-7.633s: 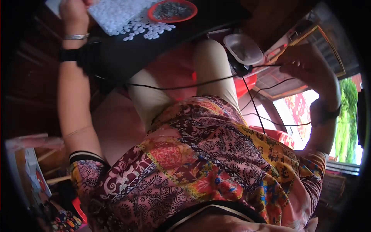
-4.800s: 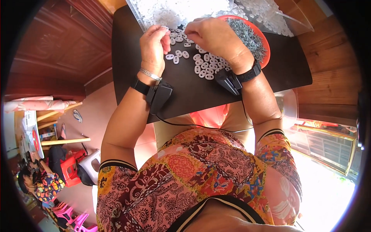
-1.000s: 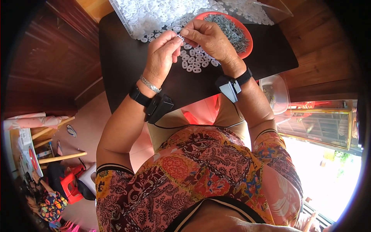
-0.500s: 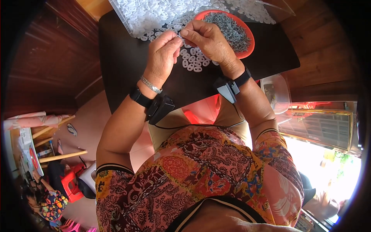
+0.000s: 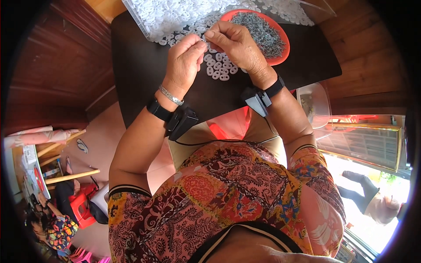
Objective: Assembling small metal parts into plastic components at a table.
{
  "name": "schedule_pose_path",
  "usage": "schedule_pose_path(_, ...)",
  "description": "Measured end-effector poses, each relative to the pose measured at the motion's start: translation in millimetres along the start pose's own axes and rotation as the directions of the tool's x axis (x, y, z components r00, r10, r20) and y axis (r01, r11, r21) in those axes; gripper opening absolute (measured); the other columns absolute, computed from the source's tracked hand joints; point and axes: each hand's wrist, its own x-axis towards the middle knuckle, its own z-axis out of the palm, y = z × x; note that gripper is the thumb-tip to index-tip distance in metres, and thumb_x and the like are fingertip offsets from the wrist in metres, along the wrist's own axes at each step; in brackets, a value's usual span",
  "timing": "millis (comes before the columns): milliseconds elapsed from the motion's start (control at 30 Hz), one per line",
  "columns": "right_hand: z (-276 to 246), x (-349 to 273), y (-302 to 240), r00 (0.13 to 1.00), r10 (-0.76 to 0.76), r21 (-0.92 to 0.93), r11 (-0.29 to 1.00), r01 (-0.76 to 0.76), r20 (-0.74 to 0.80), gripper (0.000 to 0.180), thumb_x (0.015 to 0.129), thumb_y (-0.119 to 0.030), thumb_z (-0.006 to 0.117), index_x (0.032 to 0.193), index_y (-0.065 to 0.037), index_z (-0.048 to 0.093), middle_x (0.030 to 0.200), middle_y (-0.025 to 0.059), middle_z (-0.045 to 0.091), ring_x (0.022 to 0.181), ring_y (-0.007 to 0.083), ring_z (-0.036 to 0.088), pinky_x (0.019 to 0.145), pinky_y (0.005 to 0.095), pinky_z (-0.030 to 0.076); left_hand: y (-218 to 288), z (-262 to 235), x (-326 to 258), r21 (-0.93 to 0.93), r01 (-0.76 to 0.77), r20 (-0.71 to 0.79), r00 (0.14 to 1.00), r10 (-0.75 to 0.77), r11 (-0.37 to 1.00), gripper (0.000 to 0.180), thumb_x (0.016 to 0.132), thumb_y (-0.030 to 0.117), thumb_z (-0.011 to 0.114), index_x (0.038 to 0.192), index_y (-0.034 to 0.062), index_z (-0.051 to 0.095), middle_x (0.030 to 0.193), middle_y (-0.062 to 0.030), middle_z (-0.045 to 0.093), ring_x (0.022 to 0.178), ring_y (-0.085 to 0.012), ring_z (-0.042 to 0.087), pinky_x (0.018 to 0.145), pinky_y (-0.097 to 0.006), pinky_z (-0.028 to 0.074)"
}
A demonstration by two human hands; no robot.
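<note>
My left hand (image 5: 185, 60) is closed in a pinch, thumb against forefinger. A sliver of a small white plastic piece (image 5: 203, 40) shows at its fingertips. Close beside it, my right hand (image 5: 237, 46) also pinches; whatever sits in its fingertips is too small or hidden to name. Beneath and between both hands lies a loose group of white oval pieces with two holes each (image 5: 217, 67). Just beyond my right hand stands an orange-red bowl (image 5: 286, 51) heaped with small grey metal pieces (image 5: 258, 35), perhaps screws.
A clear plastic bin (image 5: 144, 27) full of white pieces fills the far side of the dark table (image 5: 144, 83). A translucent tub (image 5: 313, 105) stands below the table's right edge. One person (image 5: 57, 228) is at the lower left, another (image 5: 372, 199) by the bright doorway.
Both hands stay almost in the same place, fingertips still together. At the right, a person has come further into view in the doorway.
</note>
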Motion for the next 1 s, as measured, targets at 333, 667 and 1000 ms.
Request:
schedule_pose_path(333,-0.2,-1.2,-1.2,0.999,0.011,-0.031,0.999,-0.01,0.04,0.022,0.092,-0.022,0.057,0.087,-0.001,0.061,0.071,-0.002,0.055,0.067,0.0056,0.05,0.061,0.0209,0.044,-0.3,0.4,-0.9,-0.024,0.022,-0.009,1.0,-0.022,0.999,0.02,0.088,0.016,0.052,0.072,0.0038,0.054,0.058,0.0018,0.047,0.049,-0.0047,0.041,0.042,-0.019,0.033)
schedule_pose_path(667,1.2,-4.1,-4.1,1.0,0.007,-0.103,0.995,-0.005,0.017,0.021,0.091,-0.021,0.057,0.086,-0.001,0.062,0.069,-0.0015,0.056,0.066,0.0059,0.051,0.061,0.0215,0.044,-1.0,0.5,-1.8,-0.025,0.012,0.01,1.0,-0.012,1.0,0.022,0.089,0.015,0.051,0.07,0.0039,0.052,0.058,0.0019,0.047,0.048,-0.0045,0.041,0.042,-0.019,0.033)
schedule_pose_path(1000,5.3,-3.9,-5.6,0.999,-0.049,-0.229,0.972,0.052,0.022,0.02,0.091,-0.02,0.056,0.084,-0.002,0.062,0.066,-0.0015,0.055,0.064,0.0059,0.05,0.059,0.0221,0.042,-4.9,0.6,-1.3,-0.037,-0.028,-0.025,0.999,0.027,0.999,0.021,0.088,0.014,0.051,0.07,0.0026,0.052,0.058,0.0023,0.046,0.049,-0.0043,0.039,0.042,-0.02,0.031)
